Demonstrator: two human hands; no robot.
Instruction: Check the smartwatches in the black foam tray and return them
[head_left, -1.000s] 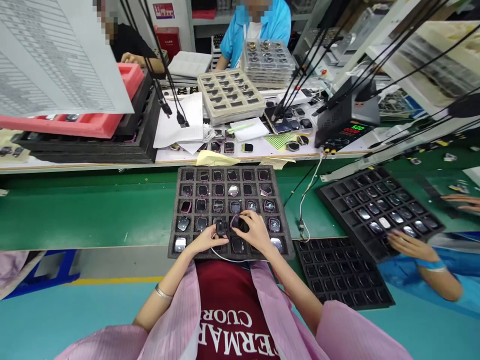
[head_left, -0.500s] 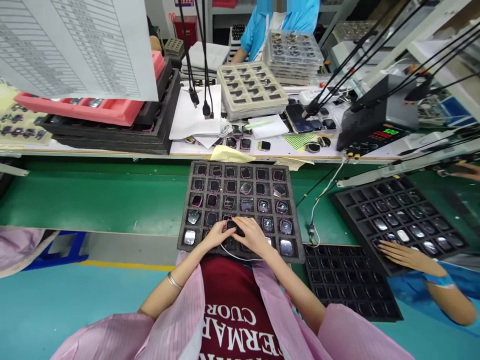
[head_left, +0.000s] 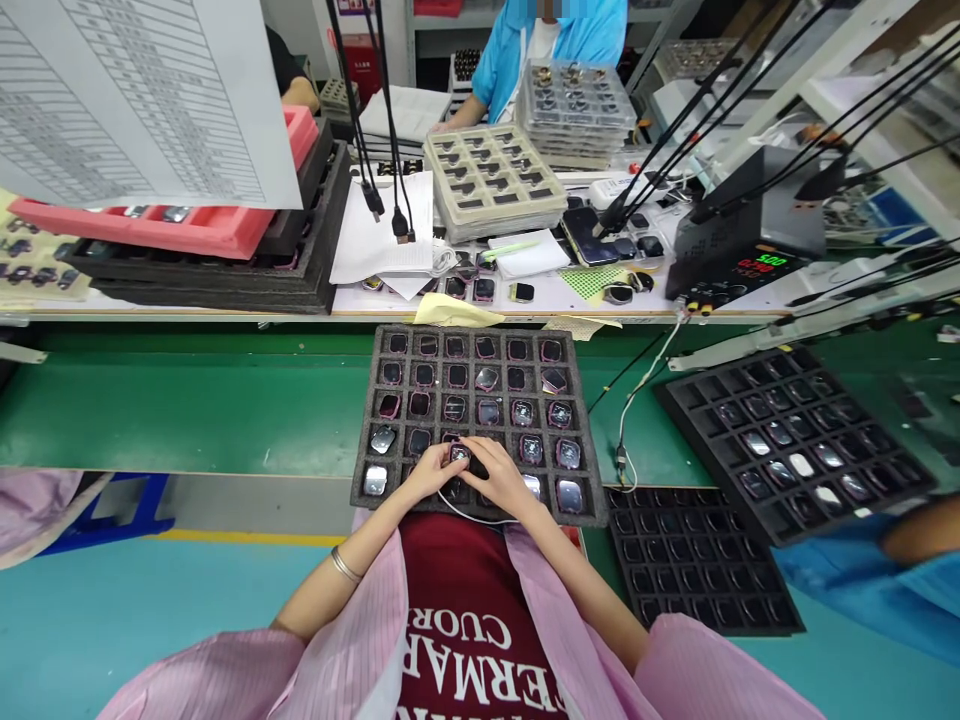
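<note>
A dark foam tray [head_left: 367,430] lies in front of me with rows of square watch faces in its compartments. Over its lower middle, my left hand [head_left: 432,470] and my right hand [head_left: 498,478] grip one small square smartwatch [head_left: 460,454] between them. That watch's screen is lit. My left fingers close on its left side, while the right fingers curl round its top and right edge. A thin white cable [head_left: 469,515] loops below my hands across the tray's near edge; its upper end is hidden by the left hand. My hands cover some compartments.
Two more black trays of watches, one tilted [head_left: 795,440] and one lower [head_left: 705,560], sit to the right beside a co-worker's blue sleeve [head_left: 862,570]. The shelf ahead holds a beige tray [head_left: 495,180] and a power supply [head_left: 742,240]. Black cables [head_left: 390,120] hang above it.
The watch in my hands had a dark screen; now it is lit. The co-worker's hand at right has left the tilted tray. My view has shifted slightly.
</note>
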